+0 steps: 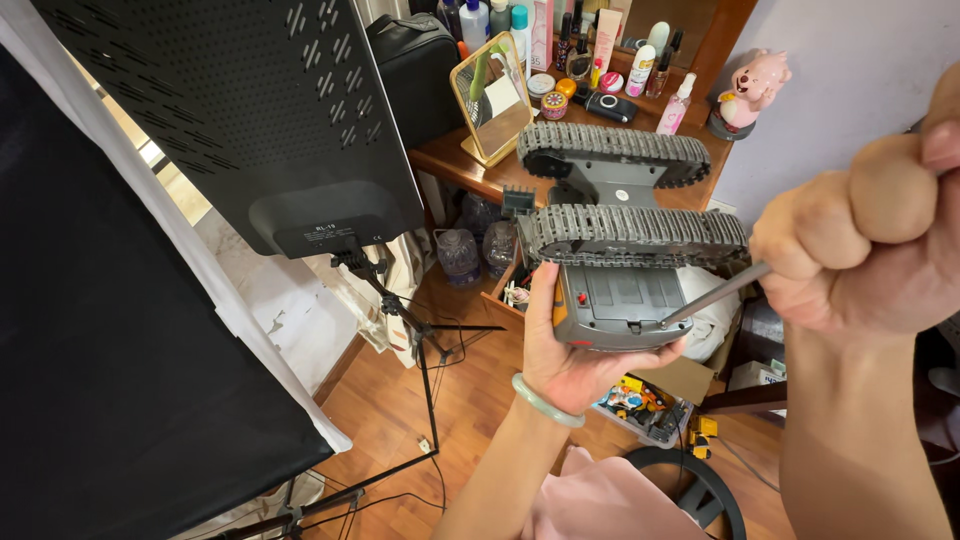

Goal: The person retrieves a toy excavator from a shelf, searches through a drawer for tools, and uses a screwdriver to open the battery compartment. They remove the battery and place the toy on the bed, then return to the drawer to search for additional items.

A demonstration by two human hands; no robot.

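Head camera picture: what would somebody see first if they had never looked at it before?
Probably the grey toy tank with rubber tracks, held upside down in the middle by the left hand. Next, the right hand, big and close at the right edge, fisted around a screwdriver whose tip meets the tank's underside. A large black perforated light panel fills the upper left.

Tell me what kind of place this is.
Likely a bedroom or home room: a wooden dresser crowded with cosmetic bottles, a tabletop mirror, and a wood floor.
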